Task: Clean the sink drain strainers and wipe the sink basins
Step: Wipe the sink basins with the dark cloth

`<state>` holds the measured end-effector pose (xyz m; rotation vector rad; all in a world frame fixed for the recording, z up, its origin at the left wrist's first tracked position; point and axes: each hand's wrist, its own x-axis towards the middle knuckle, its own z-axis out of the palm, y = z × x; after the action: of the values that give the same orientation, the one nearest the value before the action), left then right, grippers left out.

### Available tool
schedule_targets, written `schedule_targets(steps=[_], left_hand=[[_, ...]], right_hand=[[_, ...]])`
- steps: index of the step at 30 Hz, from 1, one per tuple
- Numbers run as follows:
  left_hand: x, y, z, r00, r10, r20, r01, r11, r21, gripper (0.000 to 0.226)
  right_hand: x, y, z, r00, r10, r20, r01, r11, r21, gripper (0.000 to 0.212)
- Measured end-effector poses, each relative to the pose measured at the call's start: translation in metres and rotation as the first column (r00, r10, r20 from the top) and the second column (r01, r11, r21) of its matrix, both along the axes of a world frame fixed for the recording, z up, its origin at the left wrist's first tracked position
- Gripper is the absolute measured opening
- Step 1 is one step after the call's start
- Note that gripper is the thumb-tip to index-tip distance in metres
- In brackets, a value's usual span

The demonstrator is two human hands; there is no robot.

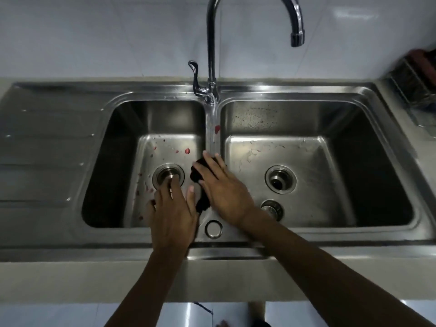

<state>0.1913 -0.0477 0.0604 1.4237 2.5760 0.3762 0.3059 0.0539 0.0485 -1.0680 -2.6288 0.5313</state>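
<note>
While right hand point(224, 192) presses black cloth point(197, 177), left fingers point(174, 186) touch strainer point(163, 171).

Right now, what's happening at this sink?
A person is cleaning a double sink. The left hand has its fingers on the seated strainer in the left basin, where red scraps lie. The right hand presses a dark cloth against the divider. The right basin has an open drain, with a loose strainer lying nearby.

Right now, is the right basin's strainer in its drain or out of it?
Out. The strainer lies on the right basin's floor, in front of the drain, whose hole shows dark and open.
</note>
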Motion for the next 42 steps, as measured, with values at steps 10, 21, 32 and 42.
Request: schedule_targets(steps=[10,21,32,42], left_hand=[[0.001,0.005,-0.001,0.999,0.000,0.036,0.001,1.000,-0.026,0.062],[0.002,0.008,0.005,0.984,0.088,0.152,-0.089,0.996,-0.004,0.084],[0.003,0.009,0.004,0.984,0.100,0.148,-0.094,0.994,-0.049,0.074],[0.017,0.075,0.002,0.943,0.066,0.327,-0.092,0.994,0.064,0.076]], right_hand=[[-0.081,0.148,0.000,0.936,-0.334,-0.111,0.304,0.926,-0.221,0.050],[-0.006,0.006,0.001,0.927,-0.355,-0.119,0.217,0.768,-0.602,0.068],[-0.055,0.125,-0.013,0.655,-0.753,-0.062,0.273,0.312,-0.910,0.056],[0.005,0.124,-0.067,0.939,-0.342,-0.040,0.254,0.767,-0.590,0.042]])
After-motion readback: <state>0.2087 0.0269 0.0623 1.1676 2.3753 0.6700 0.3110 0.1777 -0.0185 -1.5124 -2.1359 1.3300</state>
